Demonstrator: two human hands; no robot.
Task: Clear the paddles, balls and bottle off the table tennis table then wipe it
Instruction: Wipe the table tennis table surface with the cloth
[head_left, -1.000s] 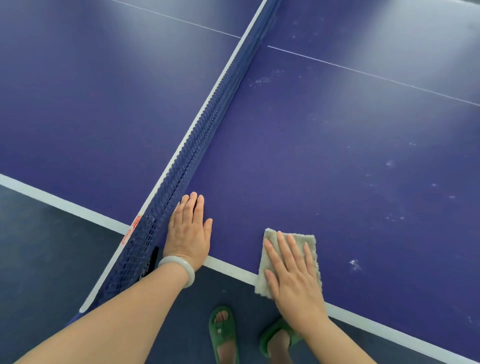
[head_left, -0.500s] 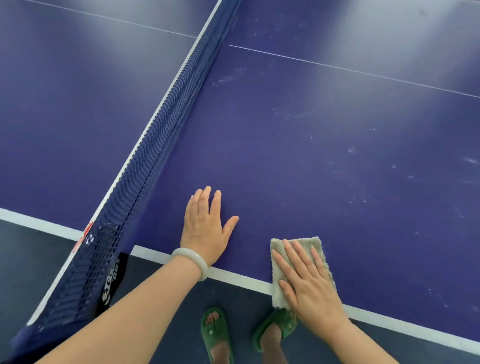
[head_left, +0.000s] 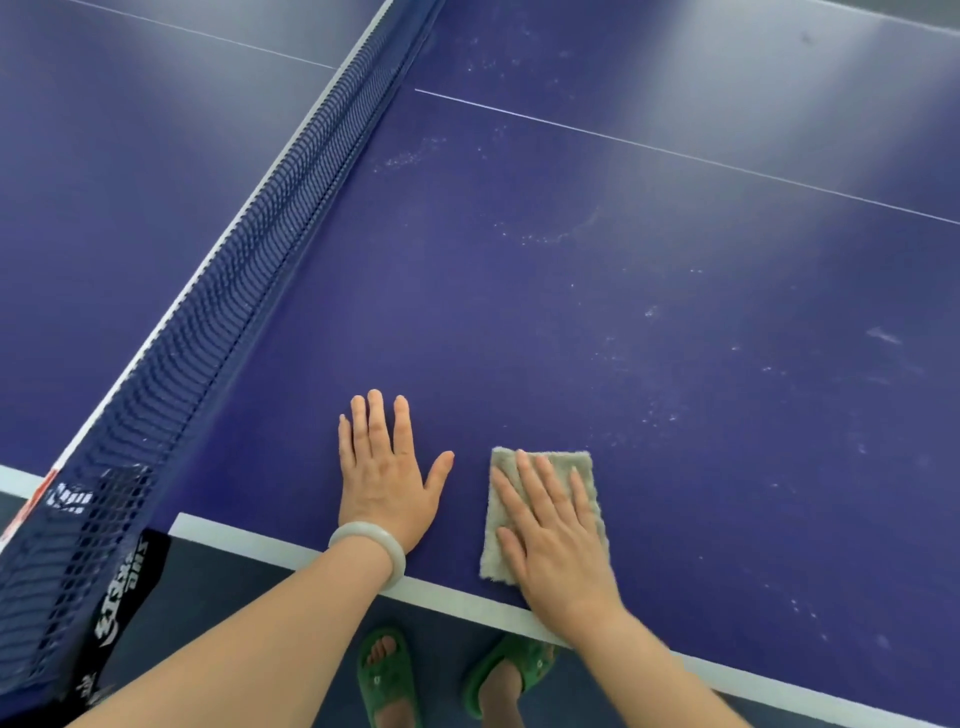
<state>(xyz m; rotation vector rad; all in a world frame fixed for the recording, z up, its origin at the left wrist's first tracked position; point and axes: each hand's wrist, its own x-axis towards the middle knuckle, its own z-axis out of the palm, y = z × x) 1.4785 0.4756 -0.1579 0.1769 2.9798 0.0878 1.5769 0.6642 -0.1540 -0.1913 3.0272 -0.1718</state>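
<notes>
Your left hand (head_left: 387, 483) lies flat on the dark blue table tennis table (head_left: 571, 312), fingers straight and thumb spread, holding nothing. Your right hand (head_left: 558, 540) presses, fingers also straight, on the folded beige terry cloth (head_left: 494, 556). The two hands sit just beside each other, apart, near the table's white edge line (head_left: 291, 551).

A second ago your left hand was right against the blue mesh net (head_left: 249, 291) and the cloth hung partly over the table's edge. Now both hands have slid along the near edge, away from the net, and the cloth lies wholly on the blue surface, its lower edge meeting the white line. So the wiping is under way and working outward from the net.

No paddle, ball or bottle shows in this part of the table, so the clearing looks done here. Pale dusty specks (head_left: 649, 415) are scattered ahead of and beyond the cloth, which suggests most of this half is yet to be wiped.
</notes>
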